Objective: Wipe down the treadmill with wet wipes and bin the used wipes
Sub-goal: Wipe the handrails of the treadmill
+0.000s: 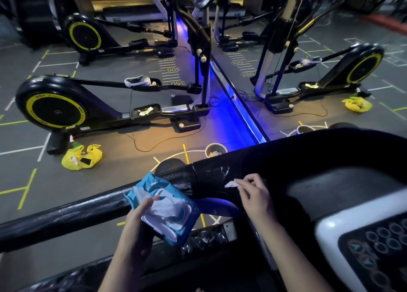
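I stand on a black treadmill, its handrail [66, 212] crossing the lower left and its console [363, 236] at the lower right. My left hand [141, 216] grips a blue pack of wet wipes [167, 210] with its lid open and white wipes showing. My right hand [253, 194] pinches a small white wipe [231, 184] against the black frame joint [211, 177], which looks wet and streaked. A small round bin [215, 150] with crumpled wipes inside stands on the floor just beyond the rail.
An elliptical trainer [88, 106] stands on the floor ahead at the left, with a yellow bag [81, 157] beside it. A mirror wall [308, 60] with a blue light strip [242, 117] runs along the right. Cables lie on the marked grey floor.
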Motion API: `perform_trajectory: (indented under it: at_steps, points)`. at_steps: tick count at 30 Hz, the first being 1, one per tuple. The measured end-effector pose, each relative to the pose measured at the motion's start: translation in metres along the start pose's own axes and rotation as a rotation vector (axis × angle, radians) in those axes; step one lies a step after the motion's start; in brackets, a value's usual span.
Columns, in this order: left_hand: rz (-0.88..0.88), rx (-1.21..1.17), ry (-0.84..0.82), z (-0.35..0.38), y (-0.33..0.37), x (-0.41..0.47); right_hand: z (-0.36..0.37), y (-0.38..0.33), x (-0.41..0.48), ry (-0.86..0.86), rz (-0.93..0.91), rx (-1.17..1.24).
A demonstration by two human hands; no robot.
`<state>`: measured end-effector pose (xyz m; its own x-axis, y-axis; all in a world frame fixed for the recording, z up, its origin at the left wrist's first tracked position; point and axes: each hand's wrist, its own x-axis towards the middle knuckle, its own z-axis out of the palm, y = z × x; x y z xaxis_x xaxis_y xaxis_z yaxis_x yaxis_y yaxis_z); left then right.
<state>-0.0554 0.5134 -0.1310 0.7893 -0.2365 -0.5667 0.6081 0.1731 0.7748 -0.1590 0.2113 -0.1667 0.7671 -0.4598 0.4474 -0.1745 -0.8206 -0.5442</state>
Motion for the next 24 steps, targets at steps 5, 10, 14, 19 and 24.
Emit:
perform_trajectory:
  at_steps: [5, 10, 14, 19, 24]
  points:
    - [-0.008, 0.000, 0.010, -0.004, -0.004, 0.008, 0.008, -0.018, -0.022, -0.122, -0.029, 0.000]
    - [-0.020, -0.009, 0.029, -0.011, -0.007, 0.013, 0.004, -0.031, -0.033, -0.058, 0.176, 0.133]
    - [0.018, -0.010, 0.050, -0.018, -0.010, 0.013, -0.008, -0.032, -0.033, 0.172, 0.364, 0.108]
    - [0.015, -0.009, 0.027, -0.016, -0.008, 0.007, -0.002, -0.021, -0.033, 0.099, 0.360, 0.203]
    - [0.008, -0.040, -0.010, -0.013, -0.005, 0.000, -0.003, -0.022, -0.031, -0.065, 0.228, -0.030]
